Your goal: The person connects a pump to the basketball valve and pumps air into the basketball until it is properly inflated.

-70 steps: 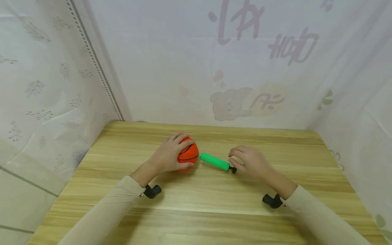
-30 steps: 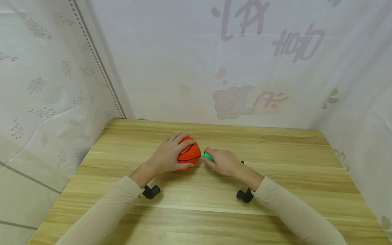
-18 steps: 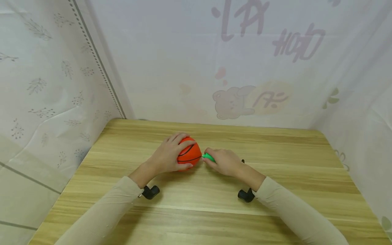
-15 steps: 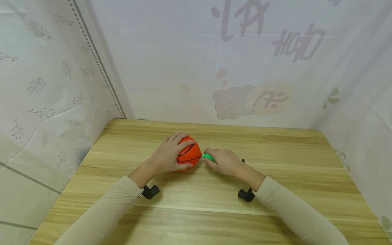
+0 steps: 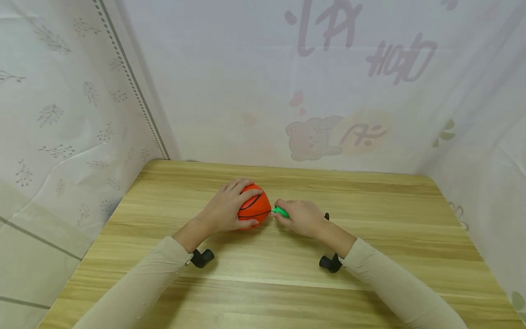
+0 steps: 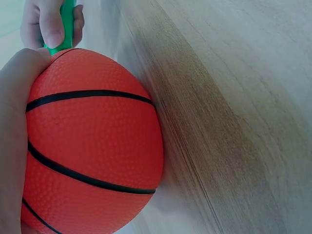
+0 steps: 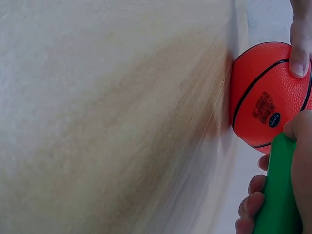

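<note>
My left hand (image 5: 223, 208) is wrapped over the left side of a small orange toy basketball (image 5: 255, 210) with black lines, which lies on the table. My right hand (image 5: 303, 218) grips the green barrel of a ball pump (image 5: 281, 211), mostly hidden by the palm. The pump's tip meets the right side of the ball, where the rubber is drawn out to a point. Beyond the right wrist, the pump's black handle (image 5: 326, 216) peeks out. In the right wrist view, curled fingers hold the green barrel (image 7: 279, 190); dark print shows on the ball (image 7: 261, 92).
The wood-grain table (image 5: 263, 265) stands against a pale printed curtain (image 5: 230, 91) at the back and sides. Black wrist camera mounts (image 5: 203, 258) hang below both sleeves.
My right hand has moved left from beside the handle onto the pump's barrel and holds it. The ball's right side has stretched toward the pump. Over the last second almost nothing moves.
</note>
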Motion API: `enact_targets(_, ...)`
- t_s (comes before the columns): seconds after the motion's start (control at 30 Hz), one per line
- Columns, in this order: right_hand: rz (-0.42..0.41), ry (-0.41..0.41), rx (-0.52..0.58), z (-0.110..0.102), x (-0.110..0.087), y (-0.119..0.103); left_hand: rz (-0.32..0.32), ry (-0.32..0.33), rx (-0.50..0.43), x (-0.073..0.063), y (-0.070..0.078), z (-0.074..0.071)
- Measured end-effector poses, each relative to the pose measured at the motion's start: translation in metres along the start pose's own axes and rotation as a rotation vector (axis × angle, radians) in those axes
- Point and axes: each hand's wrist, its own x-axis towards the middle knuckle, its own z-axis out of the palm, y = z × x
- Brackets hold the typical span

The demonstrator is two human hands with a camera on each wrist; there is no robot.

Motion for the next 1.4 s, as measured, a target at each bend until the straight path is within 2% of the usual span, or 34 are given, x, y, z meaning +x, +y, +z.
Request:
enact_targets(0.37,0.034,0.098,-0.057,0.0033,-0.0008,-0.0052,0.005,-0.003,-0.003,0.0006,0.0012,0.0002)
enact_targets(0.63,0.072,0.087,-0.071,0.0028,-0.0013,-0.0074,0.003,-0.006,-0.007,0.0009,0.0021,-0.0002)
enact_targets(1.4,0.065,0.116,-0.049,0.0050,-0.0069,-0.0024,0.009,-0.007,-0.019,0.0004,0.0002,0.0021)
